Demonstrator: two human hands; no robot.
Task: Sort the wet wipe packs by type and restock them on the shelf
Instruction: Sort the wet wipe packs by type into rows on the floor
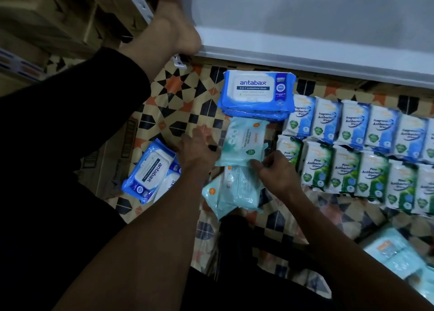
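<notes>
Both forearms reach down and forward over a patterned floor covering point(178, 104). The left hand point(196, 149) lies palm down with its fingers spread and fairly straight, its fingertips touching the left edge of a pale teal wipe pack point(243, 144). The right hand point(274, 169) has curled fingers and thumb pinching the near edge of that same pack, which lies flat between the two hands. Just below it, nearer the person, a small heap of more pale teal packs point(231, 193) lies crooked, partly under the right hand.

Beyond the held pack sits a stack of blue antabax packs point(256, 94), label upward. Two more antabax packs point(150, 169) lie tilted to the left, beside the left forearm. To the right stand two rows of upright packs touching side by side: a far row of blue fragrance-free antibacterial wipes point(352, 125) and a near row of green pine antibacterial wipes point(347, 172). At the lower right edge, blurred, lie further pale teal packs point(397, 252).

A bare foot point(178, 29) in a dark trouser leg rests against the corner of a white shelf board point(305, 29) that runs across the top. Cardboard boxes point(58, 17) stand at the upper left, with flattened cardboard under the floor covering's left edge
</notes>
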